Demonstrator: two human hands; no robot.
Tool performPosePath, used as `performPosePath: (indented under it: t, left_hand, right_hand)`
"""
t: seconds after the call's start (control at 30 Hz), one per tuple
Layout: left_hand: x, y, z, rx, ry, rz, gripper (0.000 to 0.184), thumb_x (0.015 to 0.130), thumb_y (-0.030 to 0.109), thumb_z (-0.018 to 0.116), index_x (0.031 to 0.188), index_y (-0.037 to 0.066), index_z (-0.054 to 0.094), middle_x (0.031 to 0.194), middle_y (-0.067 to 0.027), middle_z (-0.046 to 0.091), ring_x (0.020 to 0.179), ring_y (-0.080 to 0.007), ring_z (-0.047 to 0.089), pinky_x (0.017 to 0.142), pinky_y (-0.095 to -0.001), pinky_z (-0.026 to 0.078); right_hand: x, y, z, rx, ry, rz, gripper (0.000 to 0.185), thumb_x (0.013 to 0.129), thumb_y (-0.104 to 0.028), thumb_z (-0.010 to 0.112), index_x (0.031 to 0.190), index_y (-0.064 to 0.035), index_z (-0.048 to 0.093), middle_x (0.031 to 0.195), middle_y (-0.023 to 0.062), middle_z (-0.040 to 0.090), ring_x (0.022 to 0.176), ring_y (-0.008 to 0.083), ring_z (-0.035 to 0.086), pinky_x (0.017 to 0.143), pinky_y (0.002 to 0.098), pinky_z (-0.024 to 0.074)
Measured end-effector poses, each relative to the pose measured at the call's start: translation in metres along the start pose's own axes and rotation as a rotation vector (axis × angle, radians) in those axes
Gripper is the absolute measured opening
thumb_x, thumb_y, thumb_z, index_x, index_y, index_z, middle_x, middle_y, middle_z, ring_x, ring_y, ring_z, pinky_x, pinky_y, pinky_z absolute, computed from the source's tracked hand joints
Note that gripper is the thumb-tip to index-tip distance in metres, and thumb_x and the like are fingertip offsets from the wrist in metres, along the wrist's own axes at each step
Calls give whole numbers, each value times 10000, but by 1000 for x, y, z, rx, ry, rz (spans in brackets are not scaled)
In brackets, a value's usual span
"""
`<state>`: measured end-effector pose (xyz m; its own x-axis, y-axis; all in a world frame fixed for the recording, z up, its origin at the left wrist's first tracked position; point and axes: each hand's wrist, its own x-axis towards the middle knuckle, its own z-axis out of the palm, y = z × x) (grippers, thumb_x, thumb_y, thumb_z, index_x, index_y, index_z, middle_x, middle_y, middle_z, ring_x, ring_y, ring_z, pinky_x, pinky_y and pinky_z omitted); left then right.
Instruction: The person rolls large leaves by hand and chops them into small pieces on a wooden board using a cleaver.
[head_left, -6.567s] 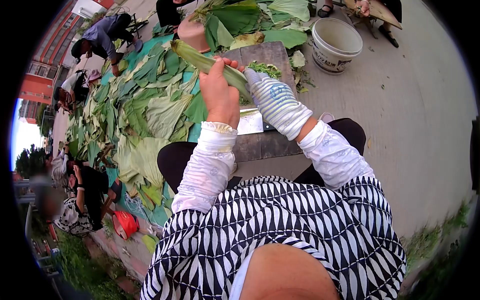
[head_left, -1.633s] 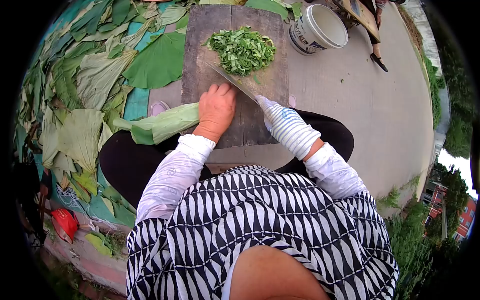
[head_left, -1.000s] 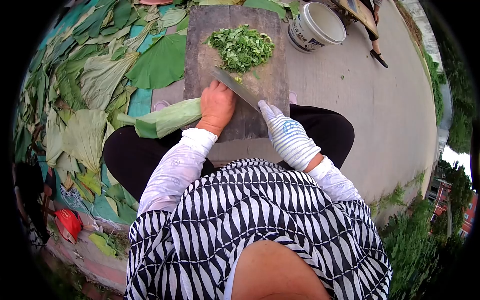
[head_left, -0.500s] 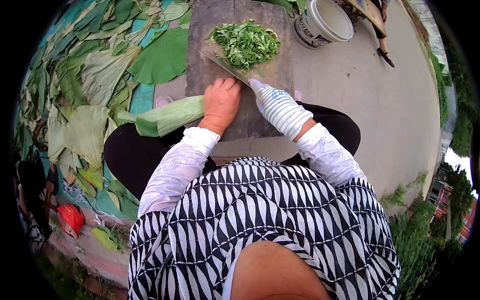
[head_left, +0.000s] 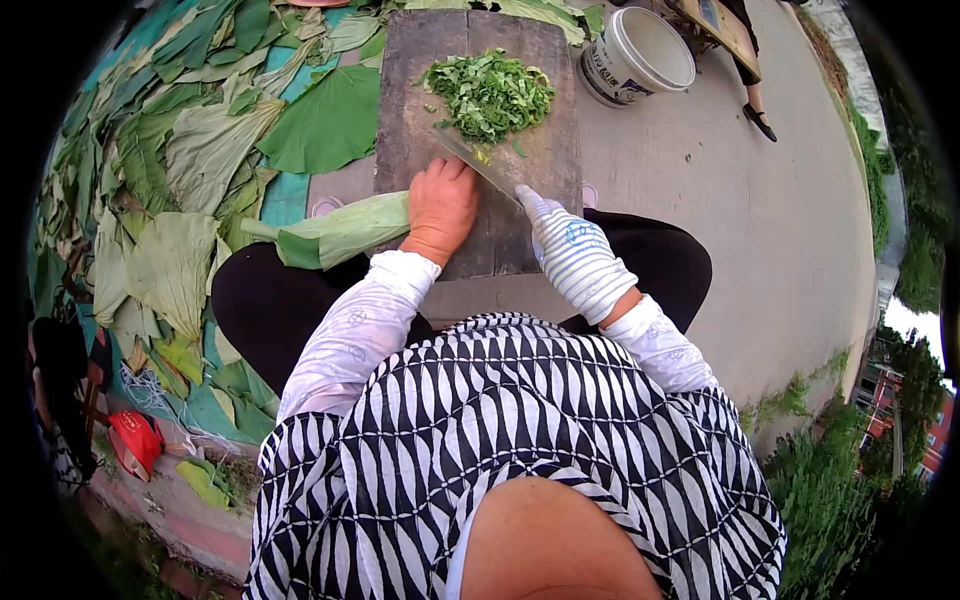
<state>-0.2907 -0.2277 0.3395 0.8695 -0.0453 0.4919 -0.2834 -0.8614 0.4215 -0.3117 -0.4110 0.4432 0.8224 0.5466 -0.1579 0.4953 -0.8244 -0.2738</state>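
Observation:
My bare left hand (head_left: pixel 442 207) is closed round a rolled bundle of green leaves (head_left: pixel 350 231) and presses it on the dark wooden board (head_left: pixel 410 50). The bundle's far end sticks out to the left over my leg. My right hand (head_left: pixel 580 252), in a striped glove, grips a knife (head_left: pixel 478 166); its handle is hidden in the glove. The blade slants up and left, close to my left fingertips, at the end of the bundle. Beyond the blade a heap of shredded green leaf (head_left: pixel 489 95) lies on the board.
A white bucket (head_left: pixel 637 57) stands right of the board's far end. Large leaves (head_left: pixel 190 270) cover a green sheet on the left. A red bag (head_left: pixel 136 442) lies at lower left. At the upper right a person's leg (head_left: pixel 755 100) shows beside a wooden board (head_left: pixel 715 30).
The bundle, held upright in both hands in the oldest frame, now lies on the board under my left hand. The knife has appeared in my right hand and has shifted slightly between the recent frames.

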Motion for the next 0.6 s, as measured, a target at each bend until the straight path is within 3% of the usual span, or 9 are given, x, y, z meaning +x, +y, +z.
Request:
performPosePath:
  t: [0.3, 0.4, 0.6]
  left_hand:
    - [0, -1, 0, -24, 6, 34, 143, 671, 137, 635, 811, 112, 627, 857, -20, 560, 839, -234, 539, 631, -376, 433]
    - [0, 1, -2, -4, 1, 23, 137, 675, 140, 634, 810, 115, 628, 860, -15, 558, 834, -230, 538, 633, -376, 433]
    - [1, 2, -3, 5, -5, 22, 138, 681, 138, 631, 818, 123, 630, 862, -5, 563, 822, -226, 541, 638, -373, 441]
  right_hand:
    - [-30, 3, -4, -6, -132, 103, 469, 812, -1, 499, 1275, -3, 424, 1056, 228, 595, 864, 359, 625, 722, 421, 517]
    - [-28, 5, -1, 71, -15, 7, 452, 816, -1, 496, 1265, -1, 440, 1042, 230, 600, 863, 367, 625, 729, 430, 514]
    - [7, 11, 15, 56, -35, -2, 424, 812, -5, 507, 1235, 10, 475, 990, 236, 612, 831, 377, 622, 717, 436, 507]
